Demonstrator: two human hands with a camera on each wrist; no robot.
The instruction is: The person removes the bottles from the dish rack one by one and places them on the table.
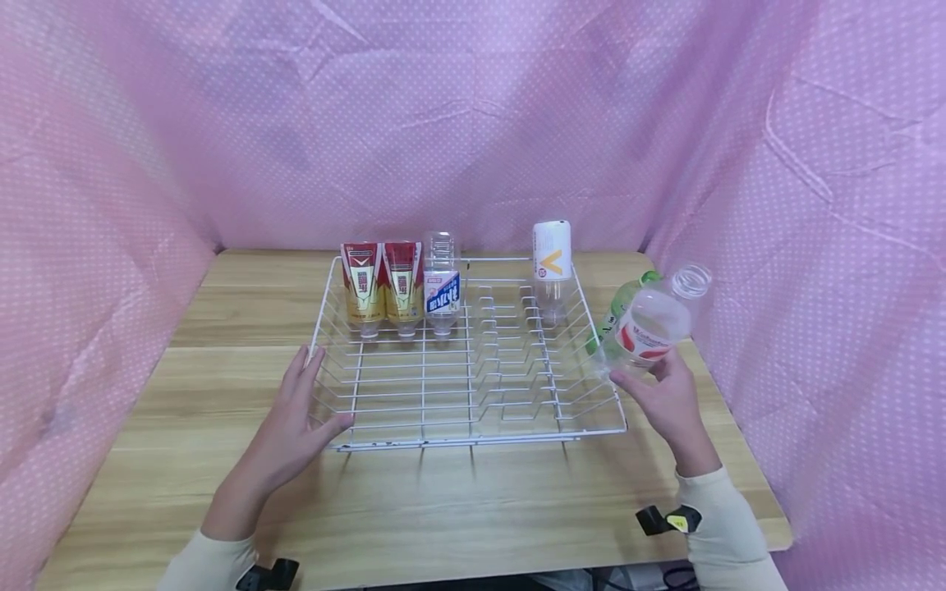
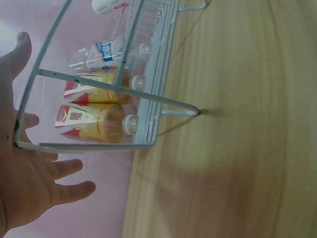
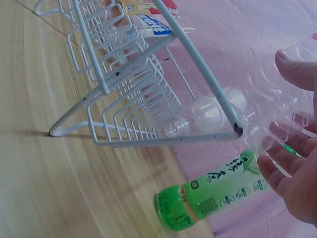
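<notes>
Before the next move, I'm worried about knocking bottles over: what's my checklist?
1. Clear plastic bottle with red-and-white label gripped by right hand: ok.
2. That bottle clear of the white wire rack: cannot tell.
3. Left hand steadying the rack: cannot tell; fingers spread at its left side.
4. Two red-and-gold plastic bottles standing caps down in the rack: ok.
5. Green-labelled plastic bottle secured in the rack: not ok; outside it, on the right.

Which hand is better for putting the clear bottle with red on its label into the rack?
Probably the right hand: it holds the clear bottle by the right side of the rack. The left hand is at the opposite side, holding no bottle.
</notes>
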